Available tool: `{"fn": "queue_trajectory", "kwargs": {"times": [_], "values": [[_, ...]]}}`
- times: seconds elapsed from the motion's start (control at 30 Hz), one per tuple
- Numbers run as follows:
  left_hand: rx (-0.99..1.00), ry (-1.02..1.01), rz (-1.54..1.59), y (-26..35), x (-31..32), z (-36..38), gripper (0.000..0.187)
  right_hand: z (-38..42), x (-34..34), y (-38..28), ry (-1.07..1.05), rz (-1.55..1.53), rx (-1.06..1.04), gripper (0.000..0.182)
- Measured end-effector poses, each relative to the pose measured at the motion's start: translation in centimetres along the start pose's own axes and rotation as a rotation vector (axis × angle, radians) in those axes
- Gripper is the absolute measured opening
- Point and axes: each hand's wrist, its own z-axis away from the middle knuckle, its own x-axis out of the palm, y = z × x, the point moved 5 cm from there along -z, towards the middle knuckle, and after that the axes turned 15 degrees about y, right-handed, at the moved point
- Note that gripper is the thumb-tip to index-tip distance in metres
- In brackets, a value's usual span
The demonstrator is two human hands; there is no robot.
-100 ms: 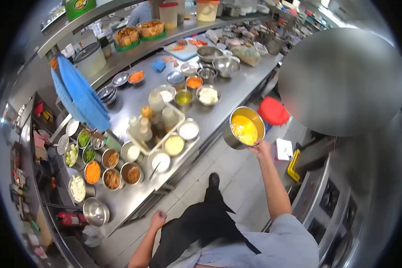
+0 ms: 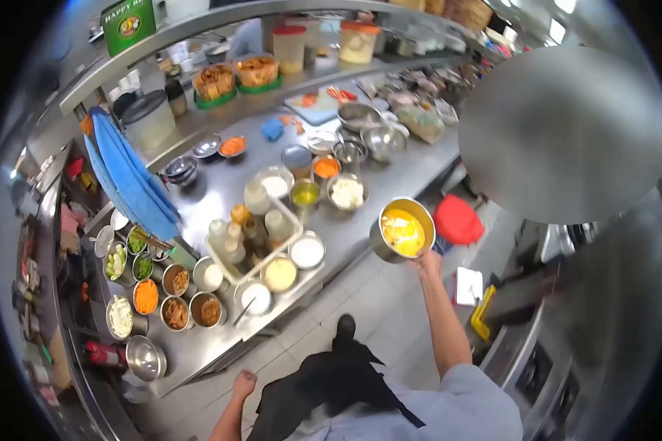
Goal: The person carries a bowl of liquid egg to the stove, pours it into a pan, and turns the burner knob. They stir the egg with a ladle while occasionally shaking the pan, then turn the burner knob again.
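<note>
My right hand point(image 2: 426, 263) grips the rim of a deep metal pot point(image 2: 377, 241) and holds it up beside the counter. Inside the pot is a glossy yellow mixture point(image 2: 402, 231) that looks like raw egg. My left hand point(image 2: 245, 384) hangs low near the counter's front edge, fingers curled in, with nothing visible in it. Closest to that hand on the counter are a metal container of white contents point(image 2: 254, 297) with a utensil handle sticking out, and a container of brown food point(image 2: 209, 312).
A steel counter point(image 2: 221, 184) carries a bottle tray point(image 2: 299, 235), several metal containers of chopped food and a cutting board point(image 2: 320, 110). Blue cloths point(image 2: 136, 180) hang at the left. A red round item point(image 2: 458, 219) lies beyond the pot. A stove point(image 2: 529, 360) stands right.
The camera view has shifted, so the counter's contents sit a little lower in the frame. My right hand still grips the pot, and my left hand stays curled.
</note>
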Motion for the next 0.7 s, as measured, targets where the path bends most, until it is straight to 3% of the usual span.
{"fn": "queue_trajectory", "kwargs": {"times": [0.07, 0.17, 0.3, 0.43, 0.6, 0.63, 0.67, 0.7], "values": [[-0.15, 0.071, -0.039, 0.6, 2.3, -0.1, 0.031, -5.1, 3.2, -2.4, 0.085, 0.115, -0.032, 0.026], [-0.377, 0.077, 0.045, 1.1, 2.7, 0.8, 0.032, -14.5, 7.7, -1.0, 0.018, 0.191, -0.025, 0.025], [-0.589, 0.199, 0.277, 9.1, 3.5, 3.3, 0.029, -20.4, 13.3, -2.7, -0.003, 0.175, 0.011, 0.027], [-0.694, 0.261, 0.438, 12.3, 6.6, 4.0, 0.028, -25.0, 17.7, -1.8, -0.026, 0.165, 0.066, 0.028], [-0.675, 0.305, 0.335, 13.8, 10.8, 5.3, 0.03, -27.3, 20.4, -1.0, -0.013, 0.154, 0.18, 0.029], [-0.693, 0.306, 0.305, 13.5, 11.8, 5.6, 0.032, -28.2, 21.1, -0.7, -0.14, 0.138, 0.199, 0.035], [-0.574, 0.372, 0.182, 12.3, 13.6, 5.9, 0.039, -28.6, 21.5, -0.9, -0.184, 0.145, 0.243, 0.037], [-0.715, 0.269, 0.292, 15.0, 12.4, 7.3, 0.04, -33.5, 22.0, 1.7, -0.384, 0.104, 0.29, 0.038]]}}
